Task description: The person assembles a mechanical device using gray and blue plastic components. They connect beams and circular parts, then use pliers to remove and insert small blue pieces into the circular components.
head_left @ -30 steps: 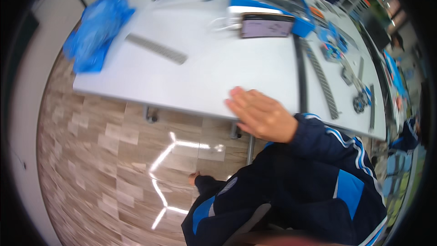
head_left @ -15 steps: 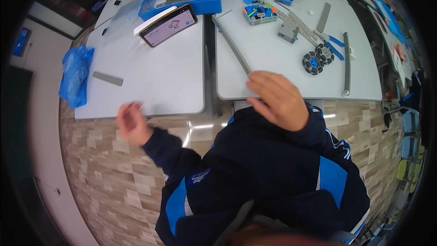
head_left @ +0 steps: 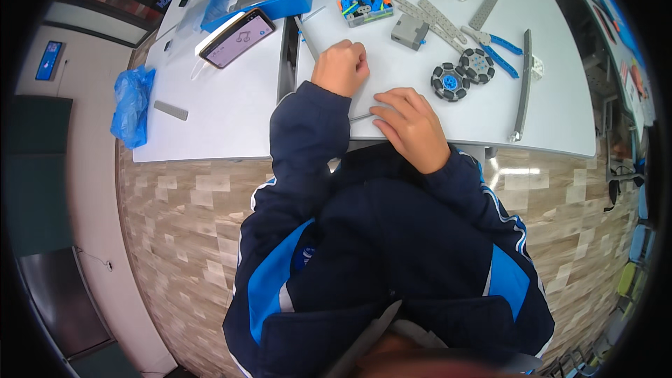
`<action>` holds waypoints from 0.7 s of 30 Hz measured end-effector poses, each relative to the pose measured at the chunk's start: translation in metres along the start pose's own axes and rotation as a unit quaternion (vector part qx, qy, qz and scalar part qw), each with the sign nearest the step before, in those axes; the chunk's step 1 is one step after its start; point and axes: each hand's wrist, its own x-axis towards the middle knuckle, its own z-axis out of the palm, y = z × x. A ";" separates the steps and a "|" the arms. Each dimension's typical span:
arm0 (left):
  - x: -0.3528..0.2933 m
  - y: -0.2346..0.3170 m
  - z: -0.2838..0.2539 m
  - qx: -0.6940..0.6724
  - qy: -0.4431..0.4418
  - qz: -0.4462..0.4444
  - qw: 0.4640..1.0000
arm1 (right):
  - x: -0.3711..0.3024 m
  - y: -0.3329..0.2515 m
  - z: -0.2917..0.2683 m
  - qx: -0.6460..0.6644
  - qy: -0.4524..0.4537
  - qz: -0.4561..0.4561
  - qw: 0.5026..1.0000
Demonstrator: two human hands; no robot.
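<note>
A long thin grey metal beam [head_left: 306, 37] lies along the left edge of the right-hand table, its middle hidden by my left hand [head_left: 341, 68]. That hand is closed over it with curled fingers, and what is inside the fingers is hidden. My right hand [head_left: 414, 129] is at the table's front edge, thumb and index finger around a thin grey bar end [head_left: 360, 117]. I cannot tell whether this end belongs to the same beam. To the right are two black-rimmed omni wheels [head_left: 449, 82], a grey block [head_left: 409, 32] and blue-handled pliers [head_left: 500, 52].
A phone [head_left: 238, 38] showing a model picture leans near a blue parts case [head_left: 297, 1]. At left lie a blue plastic bag [head_left: 131, 108] and a short grey plate [head_left: 171, 110]. A small parts box [head_left: 367, 19] and a long dark beam [head_left: 523, 91] are on the right table.
My left hand has moved from beyond the left table's front edge, right and forward onto the beam. My right hand stays near the front edge, fingers more curled. The view has shifted.
</note>
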 end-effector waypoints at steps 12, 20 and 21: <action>-0.050 -0.003 -0.020 -0.148 0.227 -0.191 0.943 | 0.009 -0.005 0.015 0.032 0.027 0.013 0.999; -0.085 0.005 -0.013 -0.253 0.157 -0.305 0.905 | 0.011 -0.022 0.017 0.023 0.036 -0.043 0.998; -0.086 0.006 -0.018 -0.220 0.135 -0.312 0.914 | 0.011 -0.024 0.017 0.030 0.041 -0.048 0.998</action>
